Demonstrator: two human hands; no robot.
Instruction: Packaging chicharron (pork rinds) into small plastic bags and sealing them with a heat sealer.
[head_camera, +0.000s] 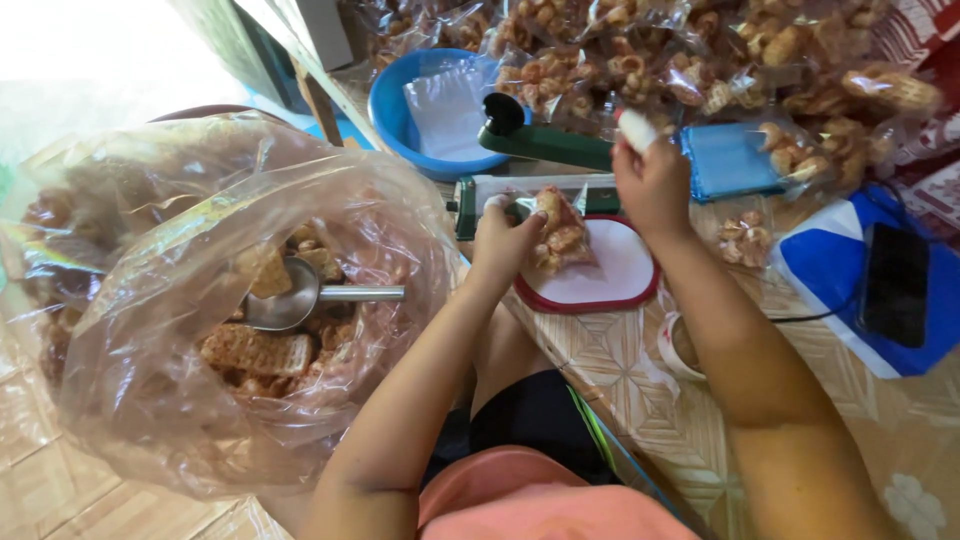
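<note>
I am watching the left hand (503, 238) pinching a snack packet (560, 232) at the sealer (520, 190) while the right hand (652, 180), at one o'clock, is gripping its lever handle (636, 129).

The left hand (505, 240) pinches a small clear bag of fried snacks (560, 235) at the sealer (530, 190), above a white tray with a red rim (615, 285). The right hand (655, 180) grips the white handle of the sealer's raised green arm (545, 140). A large plastic sack of snacks (230, 300) with a metal scoop (300, 295) inside stands at the left. Sealed bags (700, 60) and a blue bowl (400, 110) lie beyond.
</note>
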